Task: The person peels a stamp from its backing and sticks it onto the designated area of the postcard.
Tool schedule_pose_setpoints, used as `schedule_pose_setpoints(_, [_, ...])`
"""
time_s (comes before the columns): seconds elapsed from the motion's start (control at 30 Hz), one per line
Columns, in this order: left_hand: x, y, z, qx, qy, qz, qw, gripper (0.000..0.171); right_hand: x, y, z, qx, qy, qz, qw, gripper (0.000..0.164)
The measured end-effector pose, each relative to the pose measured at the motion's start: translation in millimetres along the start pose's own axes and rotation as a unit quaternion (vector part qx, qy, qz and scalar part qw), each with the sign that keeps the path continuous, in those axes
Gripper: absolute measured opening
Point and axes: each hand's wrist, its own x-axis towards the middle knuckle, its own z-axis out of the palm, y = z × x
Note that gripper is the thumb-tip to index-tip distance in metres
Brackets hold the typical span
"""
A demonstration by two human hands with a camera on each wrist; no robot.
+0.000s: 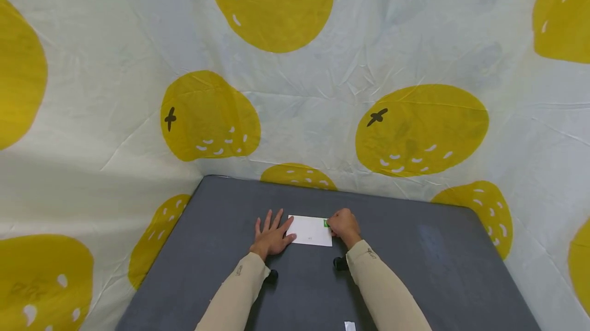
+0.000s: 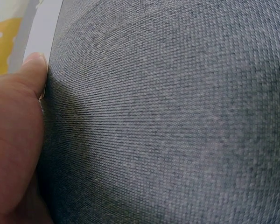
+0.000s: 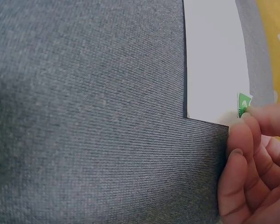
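Observation:
A white envelope (image 1: 306,231) lies flat on the dark grey table, with a small green stamp (image 3: 243,103) at its far right corner. My left hand (image 1: 271,240) rests spread on the tabletop. Its thumb and index finger lie over the envelope's left edge, and the left wrist view shows the thumb (image 2: 35,70) on the paper. At the other end, my right hand (image 1: 344,224) has its fingers curled and pinches the stamp at its near edge. Fingertips partly cover the stamp. In the right wrist view the lower fingers are folded toward the palm.
The grey fabric-like tabletop (image 1: 442,280) spreads around both arms. Near its front edge lies a small white piece (image 1: 350,326). A white cloth with yellow fruit prints (image 1: 304,116) hangs behind and beside the table. Black wrist devices (image 1: 340,263) sit under both sleeves.

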Motion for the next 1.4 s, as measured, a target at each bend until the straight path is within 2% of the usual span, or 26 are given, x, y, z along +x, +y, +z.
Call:
schedule_pose_setpoints(0.2, [0.0, 0.8, -0.2, -0.002, -0.005, 0.001, 1.0000, 0.071, 0.7, -2.4, -0.3, -0.016, -0.002, 0.022, 1.000, 0.024])
schedule_pose_setpoints(0.4, [-2.7, 1.6, -1.9, -0.013, 0.000, 0.004, 0.9999, 0.069, 1.5, -0.5, 0.7, -0.022, 0.001, 0.015, 1.000, 0.026])
schedule_pose_setpoints(0.77, [-6.6, 8.0, -7.0, -0.013, -0.010, -0.002, 0.9999, 0.071, 5.2, -4.3, 2.7, -0.066, 0.001, 0.028, 0.997, 0.043])
schedule_pose_setpoints(1.03, [-4.5, 9.0, -8.5, -0.017, -0.014, -0.014, 0.9996, 0.069, 3.4, -5.5, -3.6, -0.056, -0.005, 0.032, 0.998, 0.037])
schedule_pose_setpoints(1.4, [-0.3, 9.1, -8.7, -0.012, -0.014, -0.023, 0.9996, 0.070, -2.8, -2.0, -11.3, -0.045, -0.015, 0.004, 0.999, 0.033])
